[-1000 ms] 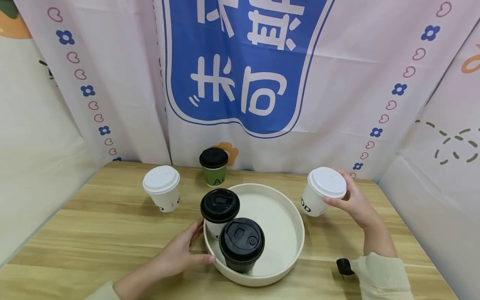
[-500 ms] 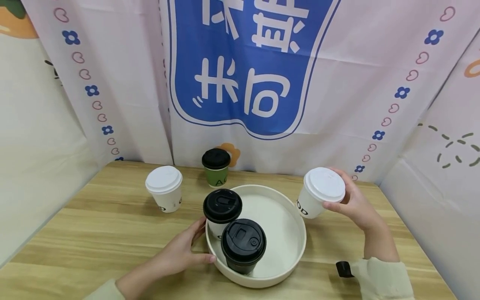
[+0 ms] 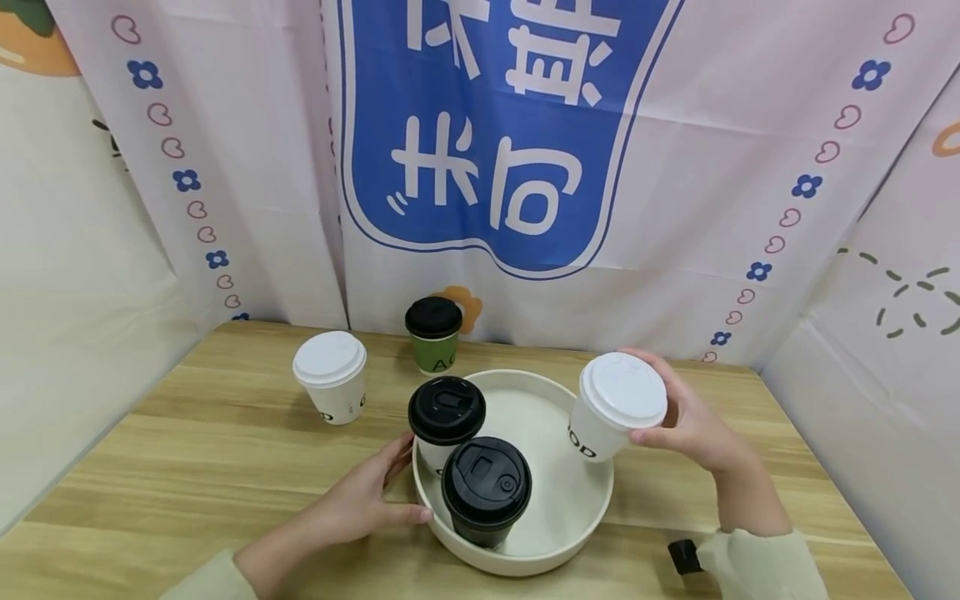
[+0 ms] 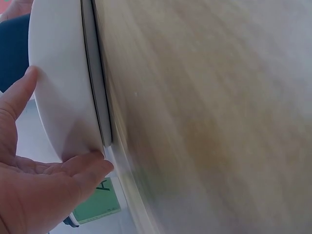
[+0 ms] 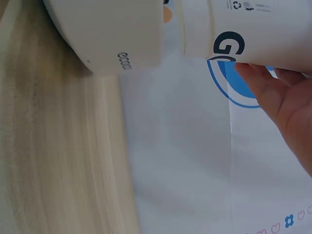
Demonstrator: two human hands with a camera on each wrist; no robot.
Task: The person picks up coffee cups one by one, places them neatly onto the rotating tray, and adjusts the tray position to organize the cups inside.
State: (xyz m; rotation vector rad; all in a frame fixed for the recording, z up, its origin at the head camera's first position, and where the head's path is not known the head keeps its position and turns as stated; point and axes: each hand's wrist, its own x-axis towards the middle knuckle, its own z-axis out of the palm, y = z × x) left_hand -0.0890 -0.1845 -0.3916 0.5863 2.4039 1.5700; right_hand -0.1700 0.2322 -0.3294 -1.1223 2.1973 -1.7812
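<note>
My right hand (image 3: pixel 693 425) grips a white paper cup (image 3: pixel 591 432) with a white lid, tilted over the right rim of the round cream tray (image 3: pixel 547 517). In the right wrist view this cup (image 5: pixel 273 29) lies against the fingers, above the table. My left hand (image 3: pixel 367 496) rests against the tray's left outer wall, thumb and fingers spread apart. Inside the tray stand a white cup with a black lid (image 3: pixel 447 408) and, in front of it, a dark cup with a black lid (image 3: pixel 486 492). The left wrist view has the left fingers (image 4: pixel 87 168) touching the tray wall (image 4: pixel 63 97).
Another white-lidded white cup (image 3: pixel 333 392) stands on the wooden table (image 3: pixel 187 467), left of the tray. Behind the tray is a green cup with a black lid (image 3: pixel 435 342). A printed curtain (image 3: pixel 247 167) hangs along the table's back edge.
My right hand has carried the white-lidded cup leftward and toward me, from beside the tray to over its right rim. The left hand keeps its place against the tray.
</note>
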